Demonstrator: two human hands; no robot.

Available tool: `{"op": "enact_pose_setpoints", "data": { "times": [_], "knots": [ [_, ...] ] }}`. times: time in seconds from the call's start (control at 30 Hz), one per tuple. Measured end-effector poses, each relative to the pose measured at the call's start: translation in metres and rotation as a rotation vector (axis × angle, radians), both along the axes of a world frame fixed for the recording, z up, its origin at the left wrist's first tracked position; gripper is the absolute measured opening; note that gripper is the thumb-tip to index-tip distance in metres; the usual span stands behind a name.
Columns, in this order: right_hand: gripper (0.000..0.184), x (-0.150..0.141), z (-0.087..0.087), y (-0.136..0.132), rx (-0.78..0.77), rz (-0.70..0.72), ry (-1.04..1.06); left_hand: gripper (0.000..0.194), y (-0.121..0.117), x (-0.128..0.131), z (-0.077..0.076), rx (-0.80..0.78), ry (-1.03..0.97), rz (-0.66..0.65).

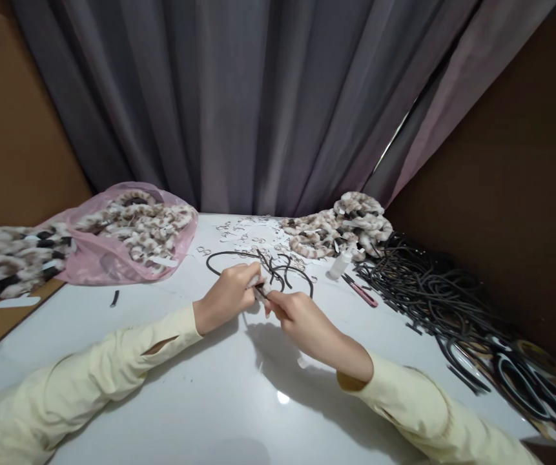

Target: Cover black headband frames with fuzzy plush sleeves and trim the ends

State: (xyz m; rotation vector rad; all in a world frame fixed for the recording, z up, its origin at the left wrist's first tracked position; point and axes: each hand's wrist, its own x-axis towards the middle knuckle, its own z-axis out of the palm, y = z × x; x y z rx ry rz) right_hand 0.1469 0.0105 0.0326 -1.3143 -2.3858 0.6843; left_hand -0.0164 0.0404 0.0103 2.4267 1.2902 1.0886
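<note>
Room across the near tabletop [210, 400], black cord heap [418, 284] along the right.

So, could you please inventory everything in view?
Translucent plastic bag: one, pink, left
Furry strands: many, white, brown, left and back right
Flat tags: several, white, near strands
Small thin loops: many, metallic, back centre
Flexible cords: many, black, centre, right heap
Plastic bottle: one, translucent, right
Slim snips: one, pink, black, beside bottle
Short strip: one, black, left
Glossy tabletop: one, white, beneath
Pleated curtain: unclear count, greyish, behind
Side panels: two, brown, flanking
Held piece: one, dark, centre
Fabric sleeves: two, pale yellow, foreground
Left grip: one, bare, centre
Right grip: one, bare, centre
</note>
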Motion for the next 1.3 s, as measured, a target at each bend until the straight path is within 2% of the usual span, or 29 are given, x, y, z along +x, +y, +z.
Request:
{"op": "enact_pose_setpoints", "data": {
  "times": [0.1,0.2,0.3,0.47,0.63,0.8,0.9,1.0,1.07,1.13,1.3],
  "knots": [
    [0.023,0.008,0.003,0.011,0.135,-0.037,-0.081,0.016,0.001,0.000,0.002,-0.063,-0.027,-0.023],
    [0.018,0.016,0.002,0.028,0.198,-0.030,-0.023,0.010,-0.001,0.001,0.006,-0.181,-0.113,-0.025],
    [0.020,0.019,-0.003,0.043,0.104,0.024,0.105,0.014,-0.004,0.004,0.009,-0.298,-0.219,-0.025],
    [0.028,0.018,-0.010,0.056,-0.056,0.102,0.261,0.018,-0.010,0.008,0.012,-0.384,-0.308,-0.068],
    [0.028,0.014,-0.019,0.060,-0.089,0.109,0.268,0.018,-0.014,0.009,0.010,-0.433,-0.311,-0.056],
    [0.027,0.011,-0.029,0.061,-0.044,0.057,0.268,0.020,-0.009,0.011,0.003,-0.547,-0.340,-0.051],
    [0.019,0.008,-0.030,0.055,0.125,-0.031,0.310,0.022,-0.005,0.011,0.001,-0.548,-0.377,-0.038],
    [0.023,0.008,-0.026,0.042,0.483,-0.133,0.366,0.022,-0.002,0.010,0.004,-0.566,-0.453,-0.016],
    [0.023,0.009,-0.024,0.030,0.637,-0.176,0.379,0.021,0.000,0.009,0.006,-0.624,-0.558,0.009],
    [0.022,0.008,-0.023,0.018,0.606,-0.185,0.344,0.021,0.003,0.008,0.006,-0.722,-0.704,0.029],
    [0.033,-0.002,-0.032,0.002,0.308,-0.139,0.066,0.020,0.009,0.007,0.001,-0.948,-1.044,0.005]
  ]
}}
